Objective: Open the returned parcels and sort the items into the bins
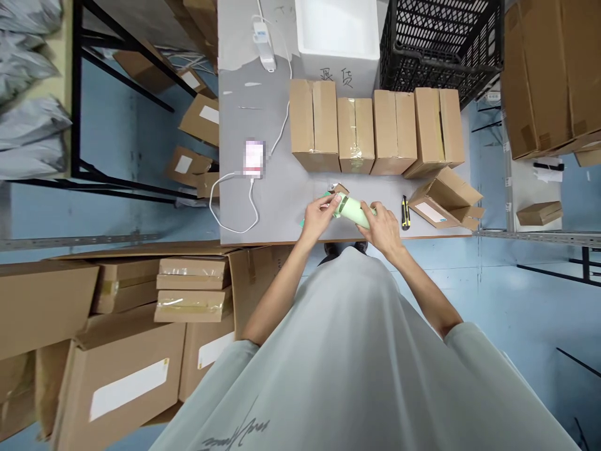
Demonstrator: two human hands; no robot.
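Close to the table's front edge, a light green bottle-like cylinder [354,212] with a dark band near its left end lies tilted between my hands. My left hand [322,213] is closed at its left end, with the fingertips by the band. My right hand [381,227] wraps round the right end. A bit of bright green material and a small brown piece [340,188] show beside my left hand; what they are I cannot make out. Right of my right hand lies a yellow and black utility knife [405,213].
An opened cardboard box [439,203] lies at the table's right. Behind stand several taped cartons [314,125], a white bin [338,59] and a black crate [441,62]. A phone [254,158] with a white cable and a power strip [264,45] are left. More boxes [126,369] fill the lower left.
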